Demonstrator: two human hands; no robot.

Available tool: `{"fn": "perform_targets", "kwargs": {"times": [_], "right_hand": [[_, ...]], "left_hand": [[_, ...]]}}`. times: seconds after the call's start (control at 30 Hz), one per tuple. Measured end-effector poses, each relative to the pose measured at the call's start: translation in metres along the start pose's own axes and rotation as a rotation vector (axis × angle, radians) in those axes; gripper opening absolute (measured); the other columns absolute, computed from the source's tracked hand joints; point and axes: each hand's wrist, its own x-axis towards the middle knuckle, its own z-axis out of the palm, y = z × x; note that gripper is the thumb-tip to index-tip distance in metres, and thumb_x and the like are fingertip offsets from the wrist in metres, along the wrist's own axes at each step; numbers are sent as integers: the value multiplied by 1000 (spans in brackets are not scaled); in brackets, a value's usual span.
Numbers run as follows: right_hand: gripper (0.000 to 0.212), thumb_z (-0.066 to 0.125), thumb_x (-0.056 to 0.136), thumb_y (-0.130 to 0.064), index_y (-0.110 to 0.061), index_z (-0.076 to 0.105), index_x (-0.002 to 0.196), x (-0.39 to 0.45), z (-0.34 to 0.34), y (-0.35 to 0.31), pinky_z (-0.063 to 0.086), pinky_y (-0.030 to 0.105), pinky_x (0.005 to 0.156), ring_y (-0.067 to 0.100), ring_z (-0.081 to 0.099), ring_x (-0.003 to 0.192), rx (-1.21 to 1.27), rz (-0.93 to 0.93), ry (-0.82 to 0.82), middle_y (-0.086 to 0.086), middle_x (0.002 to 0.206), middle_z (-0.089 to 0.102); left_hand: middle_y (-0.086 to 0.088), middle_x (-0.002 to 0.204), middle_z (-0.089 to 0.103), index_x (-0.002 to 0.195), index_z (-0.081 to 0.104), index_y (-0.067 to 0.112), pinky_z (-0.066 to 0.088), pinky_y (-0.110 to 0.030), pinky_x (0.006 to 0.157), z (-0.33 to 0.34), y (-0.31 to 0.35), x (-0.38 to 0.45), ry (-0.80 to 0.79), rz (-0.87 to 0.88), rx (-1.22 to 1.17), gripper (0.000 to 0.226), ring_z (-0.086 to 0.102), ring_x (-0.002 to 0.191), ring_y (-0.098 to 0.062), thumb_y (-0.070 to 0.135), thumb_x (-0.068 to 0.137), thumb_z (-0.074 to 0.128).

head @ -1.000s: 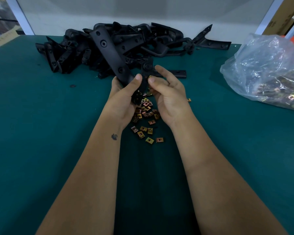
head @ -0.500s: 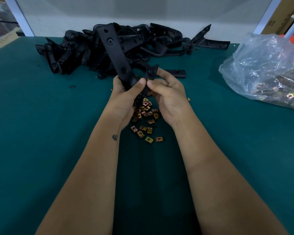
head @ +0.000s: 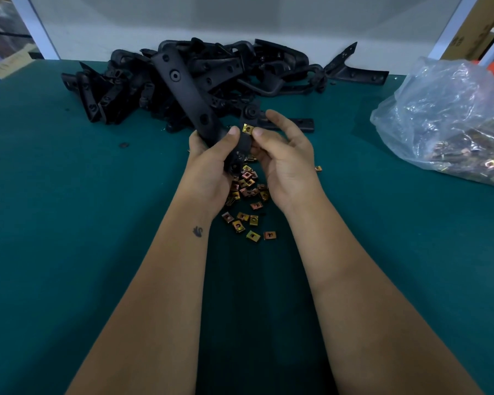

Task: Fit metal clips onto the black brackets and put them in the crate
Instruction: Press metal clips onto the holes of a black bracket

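1. Two bare hands meet above the middle of the green table [head: 69, 223], both gripping one black bracket [head: 187, 92].
2. Left hand [head: 211, 163] is wrapped around the bracket's near end, thumb pressed on its face; the long arm of the bracket slants up and away to the far left.
3. Right hand [head: 285, 158] is narrowed to a pinch, thumb and fingers on a small brass-coloured clip [head: 247, 128] that sits against a short tab of the same bracket, just between the two thumbs.
4. Whether the clip is fully seated on the tab cannot be told.
5. Beneath the hands, a scatter of loose clips [head: 247, 215] lies on the table, spreading toward the near side between the wrists.
6. One stray clip [head: 318, 168] lies just right of the right hand.
7. Farther off, a tangled heap of black brackets [head: 240, 72] fills the far middle of the table.
8. On the far right, a clear plastic bag [head: 445, 115] slumps on the table with more clips showing through it.
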Motion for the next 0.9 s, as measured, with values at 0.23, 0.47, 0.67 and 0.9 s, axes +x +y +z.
{"fn": "perform_targets", "kwargs": {"times": [0.23,0.47,0.67,0.9], "right_hand": [[34,65,86,9,-6,59,116,-1,-1,-4,55,28,75,11,64,67,-72,-23,10,-2,61,63],[21,62,90,-3,-18,66,103,1,-10,-6,50,20,66,8,63,71,-437,-75,170,0,80,71],[31,57,85,-4,-32,68,79,1,-19,-6,42,7,56,-7,58,69,-992,-100,80,-15,82,66],[16,70,81,-19,-30,73,92,-3,-15,-1,41,16,64,-2,57,75,-1335,-61,-237,-20,79,60]], "left_hand": [[-20,138,55,137,38,6,44,-45,109,1,-1,-3,-49,48,45,44,57,125,-31,3,97,57],[0,88,60,94,51,15,48,-21,57,-8,10,5,84,-19,-241,9,58,68,-8,12,98,58],[-6,91,50,88,55,11,45,-30,74,-22,21,4,151,-79,-447,10,44,80,-18,15,95,60],[-8,93,49,85,51,6,47,-30,70,-22,22,3,136,-104,-493,10,46,81,-21,4,94,54]]}}
